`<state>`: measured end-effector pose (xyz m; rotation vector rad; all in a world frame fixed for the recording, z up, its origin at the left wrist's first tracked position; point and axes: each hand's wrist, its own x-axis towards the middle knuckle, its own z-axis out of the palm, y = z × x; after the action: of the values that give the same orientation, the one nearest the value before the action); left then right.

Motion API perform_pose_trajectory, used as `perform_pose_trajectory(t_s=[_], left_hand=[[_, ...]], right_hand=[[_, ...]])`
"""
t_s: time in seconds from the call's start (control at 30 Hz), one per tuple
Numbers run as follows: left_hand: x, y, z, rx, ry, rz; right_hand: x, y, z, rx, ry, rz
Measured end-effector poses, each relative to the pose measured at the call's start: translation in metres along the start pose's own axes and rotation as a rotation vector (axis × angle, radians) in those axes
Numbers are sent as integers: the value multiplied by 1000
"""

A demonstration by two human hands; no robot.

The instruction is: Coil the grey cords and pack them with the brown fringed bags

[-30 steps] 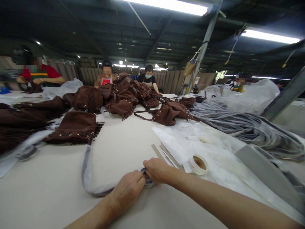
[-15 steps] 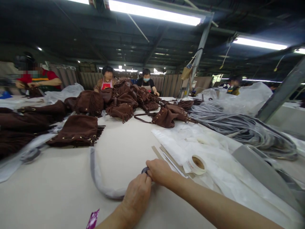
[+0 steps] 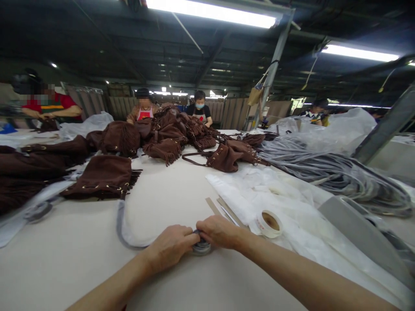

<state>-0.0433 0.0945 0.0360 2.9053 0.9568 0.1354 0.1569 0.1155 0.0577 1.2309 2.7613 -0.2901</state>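
My left hand (image 3: 170, 247) and my right hand (image 3: 218, 232) meet on the table, both closed around a small coil (image 3: 201, 247) of grey plastic-wrapped strap. The strap's loose length (image 3: 125, 229) curves away to the left and runs up to a brown fringed suede bag (image 3: 103, 177). A roll of white tape (image 3: 269, 223) lies just right of my right hand, on clear plastic sheeting (image 3: 292, 207). Two flat grey strips (image 3: 223, 207) lie behind my right hand.
A heap of brown fringed bags (image 3: 168, 131) fills the table's (image 3: 65, 259) far middle and left. Bundled grey wrapped straps (image 3: 340, 172) and plastic bags lie at right, beside a slanted metal post (image 3: 382, 129). Several other people work at the far side.
The strap's loose loop has shortened and shifted while my hands wind it; the coil between my fingers looks larger. My left hand moved slightly left and lower.
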Motion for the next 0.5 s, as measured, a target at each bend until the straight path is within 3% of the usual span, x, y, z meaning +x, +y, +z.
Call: perform_pose_trajectory(t_s=[0.13, 0.37, 0.5], left_hand=[[9, 7, 8, 62, -3, -35], [28, 67, 33, 65, 56, -442], [27, 70, 39, 77, 143, -408]], right_hand=[[3, 1, -4, 46, 14, 38], [-4, -10, 1, 176, 110, 374], [-8, -14, 13, 188, 125, 420]])
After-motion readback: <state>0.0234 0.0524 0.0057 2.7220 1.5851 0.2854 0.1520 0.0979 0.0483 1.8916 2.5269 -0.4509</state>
